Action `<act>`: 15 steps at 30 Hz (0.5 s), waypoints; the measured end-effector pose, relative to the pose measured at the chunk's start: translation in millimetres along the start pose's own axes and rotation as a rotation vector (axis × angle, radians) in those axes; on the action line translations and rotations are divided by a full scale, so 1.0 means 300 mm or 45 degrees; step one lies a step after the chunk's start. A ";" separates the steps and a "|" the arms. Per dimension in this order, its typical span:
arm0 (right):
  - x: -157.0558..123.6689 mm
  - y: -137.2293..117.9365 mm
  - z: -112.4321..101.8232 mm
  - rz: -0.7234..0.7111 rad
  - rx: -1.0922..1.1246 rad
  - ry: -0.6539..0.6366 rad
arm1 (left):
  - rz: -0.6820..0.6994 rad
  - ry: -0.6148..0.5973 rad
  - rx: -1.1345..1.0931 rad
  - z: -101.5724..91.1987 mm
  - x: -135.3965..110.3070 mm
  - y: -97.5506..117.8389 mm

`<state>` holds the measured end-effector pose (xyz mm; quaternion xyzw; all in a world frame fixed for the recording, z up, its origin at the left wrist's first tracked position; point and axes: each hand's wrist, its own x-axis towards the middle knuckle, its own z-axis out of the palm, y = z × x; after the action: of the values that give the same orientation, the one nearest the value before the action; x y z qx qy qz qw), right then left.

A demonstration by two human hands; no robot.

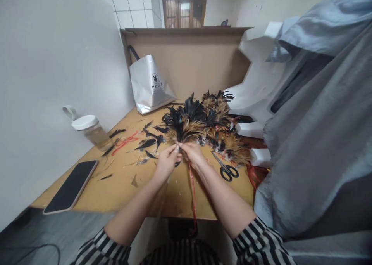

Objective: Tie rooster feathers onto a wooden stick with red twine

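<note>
Head view, the only one. Left hand [167, 161] and right hand [192, 153] meet mid-table, thumbs nearly touching, both closed in a tight fingertip pinch on the base of a feather bunch [186, 130]. Bunch sits just past the fingertips, tan and black plumes fanning away from the person; where it ends and the pile [232, 144] behind starts is hard to tell. Red ribbon [192, 189] hangs below the right hand and over the edge of the table [178, 203]; fingers hide whether it's fixed to the bunch.

Doing it well, as judged: one pinch should lock the quills while the other does the fine work, both close to the base so the fan doesn't twist. Pressure belongs on stems, not plumes. Ribbon should run flat and free; the hanging end could snag. Scissors [226, 167] lie right of the right wrist, probably easy to reach one-handed. Loose feathers [147, 143] lie left, best kept out of the pinch.
</note>
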<state>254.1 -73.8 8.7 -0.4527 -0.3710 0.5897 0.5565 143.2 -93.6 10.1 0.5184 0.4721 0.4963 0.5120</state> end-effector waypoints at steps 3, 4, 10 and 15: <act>0.009 0.004 -0.012 0.062 0.078 -0.133 | -0.311 -0.125 -0.495 -0.007 -0.009 0.009; 0.011 0.005 -0.016 0.077 0.096 -0.176 | -0.345 -0.157 -0.586 -0.008 -0.015 0.013; -0.001 -0.008 -0.028 0.049 0.069 -0.389 | -0.264 -0.217 -0.843 0.003 -0.042 0.024; -0.012 -0.019 -0.028 0.045 0.027 -0.439 | -0.244 -0.147 -0.855 0.014 -0.046 0.023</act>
<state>263.9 -77.4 11.8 -0.3455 -0.4466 0.6721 0.4791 146.5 -107.7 16.8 0.3017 0.2993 0.5433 0.7240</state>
